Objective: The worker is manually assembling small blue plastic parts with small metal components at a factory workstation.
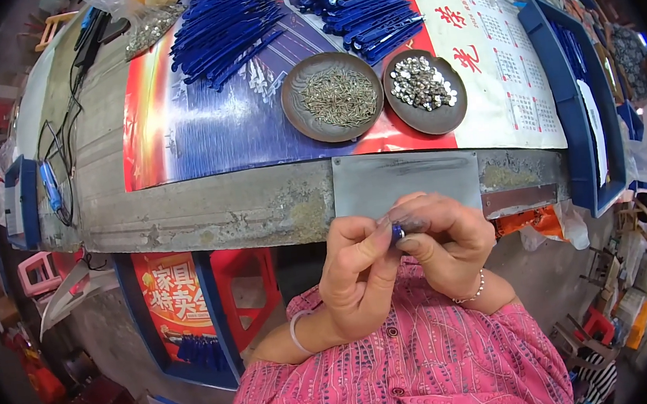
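Observation:
Close to my chest, just past the near edge of the table, my two hands meet. A small blue piece with a shiny silvery part (397, 232) shows between the fingertips; most of it is hidden. My left hand (357, 273) pinches it from the left, thumb and fingers closed. From the other side, my right hand (448, 240) has its thumb and forefinger closed on the same piece. Beyond the hands, a brown dish (296, 119) holds many thin metal pins (338, 98). Beside it, another brown dish (440, 122) holds small round silvery pieces (423, 83).
Two piles of slim blue pieces (225, 24) (359, 8) lie at the back on a printed sheet (505, 67). A grey plate (406, 174) lies at the table's near edge. Blue crates (563, 101) (232, 343) stand right and lower left; a cable (68, 141) lies left.

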### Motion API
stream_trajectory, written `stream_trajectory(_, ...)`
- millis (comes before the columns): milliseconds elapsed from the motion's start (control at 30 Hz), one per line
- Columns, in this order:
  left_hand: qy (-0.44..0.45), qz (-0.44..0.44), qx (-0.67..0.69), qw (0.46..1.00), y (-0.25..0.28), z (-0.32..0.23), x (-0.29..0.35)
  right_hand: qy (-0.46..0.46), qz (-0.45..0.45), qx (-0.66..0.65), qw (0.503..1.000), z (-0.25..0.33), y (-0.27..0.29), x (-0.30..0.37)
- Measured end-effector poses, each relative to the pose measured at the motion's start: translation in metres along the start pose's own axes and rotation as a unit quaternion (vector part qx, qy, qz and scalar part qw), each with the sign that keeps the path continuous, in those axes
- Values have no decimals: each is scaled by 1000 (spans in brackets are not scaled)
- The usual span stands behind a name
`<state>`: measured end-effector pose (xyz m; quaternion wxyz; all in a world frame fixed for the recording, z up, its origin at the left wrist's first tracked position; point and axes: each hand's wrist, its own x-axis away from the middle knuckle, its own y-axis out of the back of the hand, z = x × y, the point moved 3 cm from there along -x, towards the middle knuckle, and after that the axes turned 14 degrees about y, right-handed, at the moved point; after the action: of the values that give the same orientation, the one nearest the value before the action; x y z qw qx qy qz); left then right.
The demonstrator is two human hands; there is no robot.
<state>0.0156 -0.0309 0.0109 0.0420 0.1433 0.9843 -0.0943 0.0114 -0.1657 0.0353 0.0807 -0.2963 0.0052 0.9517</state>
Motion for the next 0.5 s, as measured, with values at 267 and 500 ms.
stream_trajectory(267,16,65,-25,997,-2,0,-2,104,46,167,979,5,0,-4)
stream_trajectory(500,13,75,1,997,-7,-1,-2,124,52,191,972,4,-1,-3)
